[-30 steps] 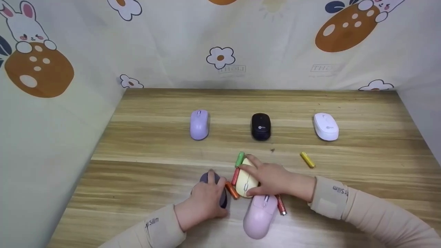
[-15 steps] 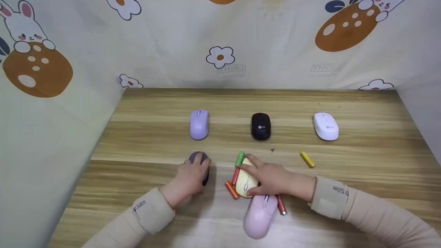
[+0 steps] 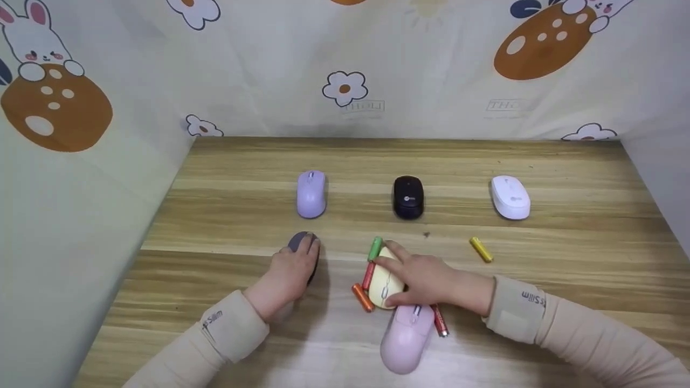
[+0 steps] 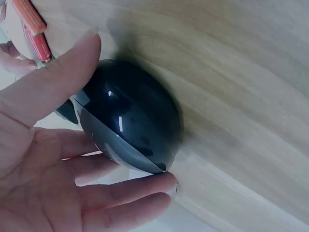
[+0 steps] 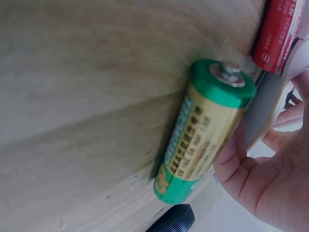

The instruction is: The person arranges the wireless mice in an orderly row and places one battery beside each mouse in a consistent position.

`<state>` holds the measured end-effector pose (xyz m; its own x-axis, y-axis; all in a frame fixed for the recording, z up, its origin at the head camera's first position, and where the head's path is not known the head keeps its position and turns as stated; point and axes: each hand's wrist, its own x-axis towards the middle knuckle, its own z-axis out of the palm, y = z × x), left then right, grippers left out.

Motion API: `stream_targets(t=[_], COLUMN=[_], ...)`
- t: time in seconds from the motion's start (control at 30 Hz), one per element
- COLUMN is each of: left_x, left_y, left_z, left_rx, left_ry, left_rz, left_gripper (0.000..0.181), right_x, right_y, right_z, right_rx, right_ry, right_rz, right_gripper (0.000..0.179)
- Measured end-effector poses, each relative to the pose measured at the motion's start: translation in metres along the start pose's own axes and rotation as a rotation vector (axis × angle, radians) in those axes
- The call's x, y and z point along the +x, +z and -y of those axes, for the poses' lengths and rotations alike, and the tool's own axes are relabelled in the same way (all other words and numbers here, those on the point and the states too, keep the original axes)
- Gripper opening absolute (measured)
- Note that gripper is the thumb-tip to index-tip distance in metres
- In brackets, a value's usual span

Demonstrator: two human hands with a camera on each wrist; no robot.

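Observation:
My left hand [image 3: 285, 272] holds a dark grey computer mouse [image 3: 297, 240] on the tabletop, left of centre. Up close in the left wrist view, the thumb lies along one side of its glossy black body [image 4: 135, 111] and the fingers reach along the other. Around a cream computer mouse [image 3: 381, 285] my right hand [image 3: 423, 277] spreads its thumb and fingers, gripping it in place. A green battery [image 3: 375, 249], a red battery [image 3: 368, 276] and an orange battery [image 3: 363, 297] lie along that mouse's left side. Just below sits a pink mouse [image 3: 407, 342].
A lilac mouse [image 3: 311, 194], a black mouse [image 3: 408, 198] and a white mouse [image 3: 510, 198] stand in a row farther back. Right of centre lies a yellow battery [image 3: 481, 249]; another red battery [image 3: 440, 321] lies beside the pink mouse. Patterned cloth [image 3: 269, 70] hangs behind the table.
My left hand has carried the dark grey mouse away to the left and farther back, apart from the batteries. My right hand and the cream mouse have stayed put.

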<state>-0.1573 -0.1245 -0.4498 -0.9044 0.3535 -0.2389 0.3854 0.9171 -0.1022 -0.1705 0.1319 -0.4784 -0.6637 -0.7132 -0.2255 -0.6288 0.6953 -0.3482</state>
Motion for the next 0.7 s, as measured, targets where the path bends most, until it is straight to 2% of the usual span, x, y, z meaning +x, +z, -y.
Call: stream_targets(t=[0.27, 0.37, 0.57, 0.7], left_x=[-0.0035, -0.0035, -0.003, -0.0034], left_y=[-0.0012, -0.002, -0.0042, -0.0044], left_z=[-0.0007, -0.0014, -0.0033, -0.0037], left_rx=[0.052, 0.063, 0.123, 0.097], left_ry=[0.032, 0.033, 0.032, 0.023], left_rz=[-0.024, -0.019, 0.039, 0.03], left_gripper=[0.083, 0.08, 0.093, 0.095], right_x=[0.0, -0.0004, -0.0003, -0.0003], right_y=[-0.0009, -0.0011, 0.0005, 0.0001], right_z=[0.001, 0.0012, 0.0, 0.0], right_rx=[0.019, 0.023, 0.004, 0.001], right_ry=[0.004, 0.013, 0.002, 0.005], right_rz=[0.012, 0.018, 0.006, 0.009], right_gripper=[0.08, 0.08, 0.08, 0.08])
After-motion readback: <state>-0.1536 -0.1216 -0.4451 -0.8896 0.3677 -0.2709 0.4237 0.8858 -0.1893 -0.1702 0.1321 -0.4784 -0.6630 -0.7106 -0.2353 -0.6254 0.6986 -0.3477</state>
